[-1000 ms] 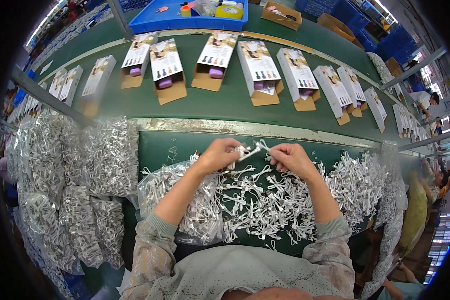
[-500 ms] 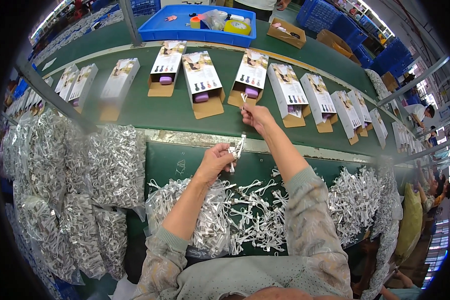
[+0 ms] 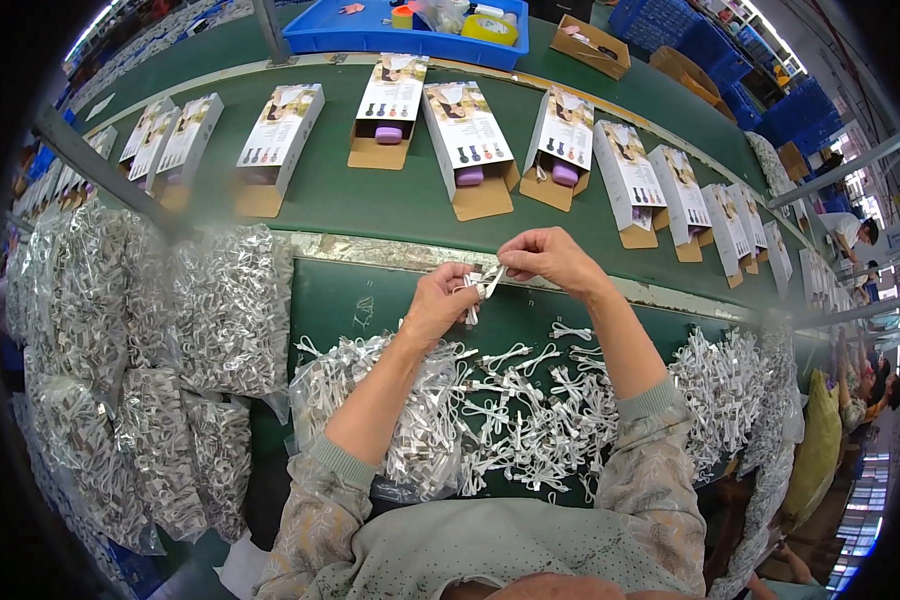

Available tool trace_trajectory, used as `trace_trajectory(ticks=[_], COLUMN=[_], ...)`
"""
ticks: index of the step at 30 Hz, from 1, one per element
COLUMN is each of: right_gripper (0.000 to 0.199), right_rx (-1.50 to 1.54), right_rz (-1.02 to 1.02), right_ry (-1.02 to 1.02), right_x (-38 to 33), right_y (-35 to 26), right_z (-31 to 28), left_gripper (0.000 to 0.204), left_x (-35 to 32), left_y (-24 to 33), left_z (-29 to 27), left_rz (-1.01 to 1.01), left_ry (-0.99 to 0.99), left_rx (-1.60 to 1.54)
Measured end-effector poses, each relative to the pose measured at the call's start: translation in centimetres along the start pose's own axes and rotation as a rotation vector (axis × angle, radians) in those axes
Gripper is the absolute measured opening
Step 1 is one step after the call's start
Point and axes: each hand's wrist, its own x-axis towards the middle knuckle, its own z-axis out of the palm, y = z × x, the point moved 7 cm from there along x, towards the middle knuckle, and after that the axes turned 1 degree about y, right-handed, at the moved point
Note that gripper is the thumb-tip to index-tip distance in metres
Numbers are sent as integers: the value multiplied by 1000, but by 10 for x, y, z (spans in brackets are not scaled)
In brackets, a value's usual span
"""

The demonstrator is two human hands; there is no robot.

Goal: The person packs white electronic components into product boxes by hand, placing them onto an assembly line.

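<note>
My left hand (image 3: pixel 438 305) is closed around a few short white charging cables (image 3: pixel 474 312), held over the metal edge of the bench. My right hand (image 3: pixel 555 260) meets it there, thumb and fingers pinching one white cable at the top of that bunch. Beyond the hands, open white printed boxes (image 3: pixel 467 130) lie in a row on the green conveyor belt (image 3: pixel 350 205). Their brown cardboard flaps face me, and a purple item (image 3: pixel 564 174) shows in the mouth of several. Below my hands, loose white cables (image 3: pixel 540 420) are spread over the green bench top.
Clear plastic bags packed with cables (image 3: pixel 232 310) are stacked at the left. Another cable heap (image 3: pixel 720 390) lies right of my right arm. A blue tray (image 3: pixel 400 40) with tape rolls and a small cardboard box (image 3: pixel 590 48) stand past the belt. A metal post (image 3: pixel 105 170) rises at left.
My right hand has drawn back from a box mouth to the cables in my left hand; the cable it carried now seems to lie at that box. The boxes have shifted right in view.
</note>
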Motion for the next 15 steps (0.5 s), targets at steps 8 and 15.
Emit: trace_trajectory(ticks=[8, 15], right_gripper=[19, 18], right_rx=[750, 1101], right_rz=[-131, -13], right_ry=[733, 1051], right_x=[9, 79], right_y=[53, 84], right_z=[-72, -64], left_gripper=[25, 26], left_x=[3, -4], left_y=[-2, 2], left_z=[-21, -51], left_rz=[23, 11], left_ry=[86, 128], left_rx=[-99, -93])
